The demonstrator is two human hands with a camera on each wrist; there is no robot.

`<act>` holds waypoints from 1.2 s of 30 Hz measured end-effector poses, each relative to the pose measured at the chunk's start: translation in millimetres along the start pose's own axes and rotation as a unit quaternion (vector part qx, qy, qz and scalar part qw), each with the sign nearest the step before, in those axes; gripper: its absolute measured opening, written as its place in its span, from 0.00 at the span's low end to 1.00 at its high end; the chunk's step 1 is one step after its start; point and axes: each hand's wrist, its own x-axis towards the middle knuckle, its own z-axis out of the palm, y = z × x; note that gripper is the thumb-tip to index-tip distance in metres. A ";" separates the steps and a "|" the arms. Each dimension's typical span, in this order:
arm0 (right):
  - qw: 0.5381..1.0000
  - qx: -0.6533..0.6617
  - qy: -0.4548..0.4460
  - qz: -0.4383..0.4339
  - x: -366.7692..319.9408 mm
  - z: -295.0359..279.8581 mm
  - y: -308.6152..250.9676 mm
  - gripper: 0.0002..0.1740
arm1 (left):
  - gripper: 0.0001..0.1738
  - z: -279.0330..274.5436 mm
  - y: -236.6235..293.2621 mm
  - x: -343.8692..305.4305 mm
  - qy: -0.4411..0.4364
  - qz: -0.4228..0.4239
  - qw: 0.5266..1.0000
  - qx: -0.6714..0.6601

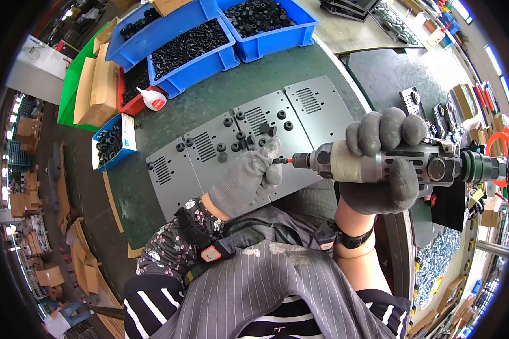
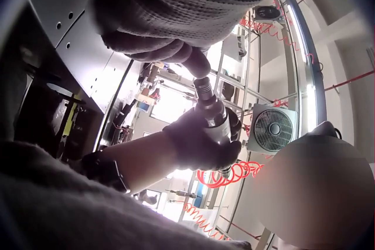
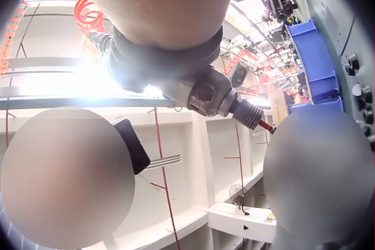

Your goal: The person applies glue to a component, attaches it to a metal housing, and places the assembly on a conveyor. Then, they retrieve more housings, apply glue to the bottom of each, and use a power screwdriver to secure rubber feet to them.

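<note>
In the head view my right hand (image 1: 387, 133), in a dark grey glove, grips an air screwdriver (image 1: 348, 162) held level, its red-banded bit (image 1: 288, 161) pointing left. My gloved left hand (image 1: 243, 178) has curled fingers at the bit's tip and pinches a small black screw (image 1: 277, 161) there, mostly hidden by the fingers. Below the hands lie grey slotted metal panels (image 1: 314, 116), side by side. Several round black rubber feet (image 1: 228, 121) are spread over them. The left wrist view shows the screwdriver's nose (image 2: 204, 89) close to the left fingertips.
Blue bins (image 1: 172, 85) of small black parts stand at the back of the green table (image 1: 136, 183). Beside them are a red bin (image 1: 129, 103), a white bottle (image 1: 152, 99) and a small box of black rings (image 1: 131, 135). A red coiled hose (image 2: 237, 172) hangs behind the screwdriver.
</note>
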 end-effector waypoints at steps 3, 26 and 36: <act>1.000 0.018 0.022 0.006 3.4 -2.3 1.4 0.16 | 0.31 -1.6 2.4 2.8 0.070 0.116 0.975 0.178; 0.979 -0.198 0.039 0.037 95.8 -31.0 70.0 0.16 | 0.12 -45.0 73.6 96.7 0.172 0.193 0.779 0.571; 0.951 -0.270 -0.079 0.132 104.7 -12.5 114.5 0.16 | 0.13 -46.9 60.2 108.6 0.164 0.224 0.760 0.588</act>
